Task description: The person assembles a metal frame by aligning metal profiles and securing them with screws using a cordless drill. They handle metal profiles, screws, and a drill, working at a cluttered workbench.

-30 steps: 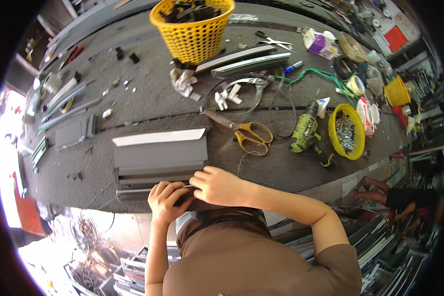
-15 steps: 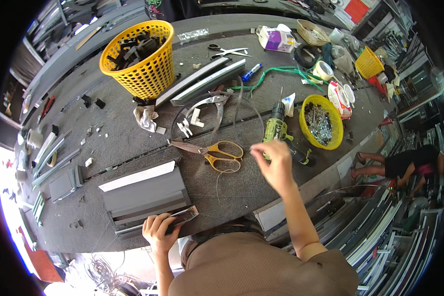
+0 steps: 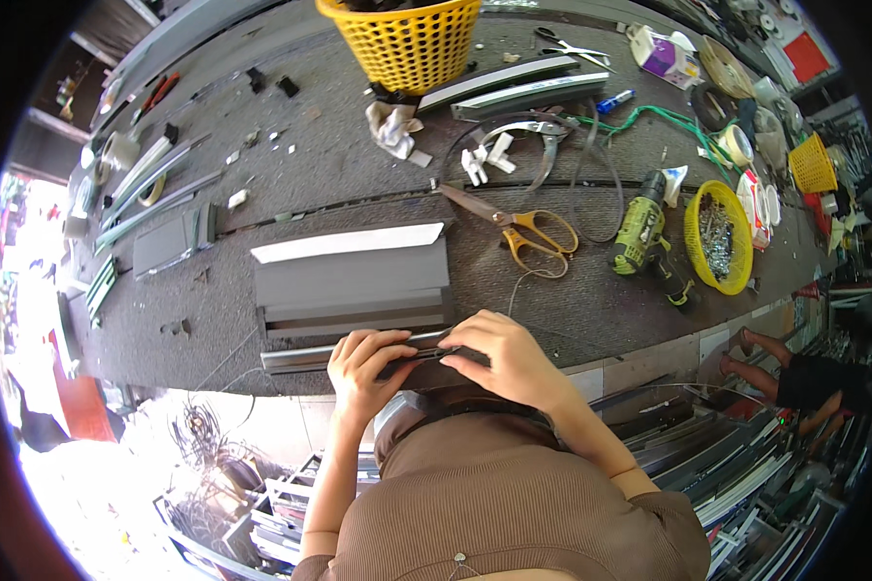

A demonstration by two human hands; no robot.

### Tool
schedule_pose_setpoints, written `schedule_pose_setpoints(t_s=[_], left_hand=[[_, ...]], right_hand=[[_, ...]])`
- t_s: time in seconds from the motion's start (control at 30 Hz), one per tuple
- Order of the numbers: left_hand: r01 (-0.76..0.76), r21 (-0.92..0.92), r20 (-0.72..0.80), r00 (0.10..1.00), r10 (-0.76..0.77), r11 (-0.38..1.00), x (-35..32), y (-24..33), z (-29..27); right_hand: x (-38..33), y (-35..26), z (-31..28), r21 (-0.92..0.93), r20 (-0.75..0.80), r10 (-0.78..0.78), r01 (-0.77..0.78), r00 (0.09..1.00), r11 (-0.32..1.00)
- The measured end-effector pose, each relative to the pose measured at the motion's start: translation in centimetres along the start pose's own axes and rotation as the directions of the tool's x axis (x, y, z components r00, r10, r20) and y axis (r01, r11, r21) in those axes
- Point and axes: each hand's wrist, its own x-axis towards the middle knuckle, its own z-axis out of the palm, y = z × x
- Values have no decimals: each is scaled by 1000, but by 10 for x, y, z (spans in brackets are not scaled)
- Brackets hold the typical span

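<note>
At the table's front edge, my left hand is closed around a long, narrow dark metal profile. The fingers of my right hand pinch that profile's right end; any small piece between them is too hidden to name. Just beyond the strip lies a wide dark grey profile with a white strip along its far edge. Orange-handled scissors rest to the right of it, blades partly apart. A thin cord runs from near their handles toward the front edge.
A green cordless drill lies right, beside a yellow basket of small metal screws. A taller yellow basket stands at the back, near two long profiles and white plastic pieces. Another person is off to the right.
My right hand has come down from near the drill to the narrow profile's right end. My left hand still grips the profile. The view has shifted, moving table items rightward and up.
</note>
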Motion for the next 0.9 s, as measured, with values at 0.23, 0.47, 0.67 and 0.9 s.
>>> schedule_pose_setpoints(t_s=[0.23, 0.47, 0.67, 0.9], left_hand=[[-28, -26, -3, 1000, 28, 999, -3, 2, -12], [67, 112, -19, 998, -65, 991, -14, -8, -44], [67, 71, 24, 997, -69, 995, -16, -10, -40], [11, 31, -33, 999, -10, 999, -18, -11, -32]], right_hand=[[7, -3, 37, -222, -122, -121, 91, 985, 971], [6, -10, 36, -274, -95, -52, 24, 994, 961], [0, -17, 42, -349, -41, -37, 20, 998, 937], [-3, -22, 50, -458, -75, -76, 33, 994, 888]])
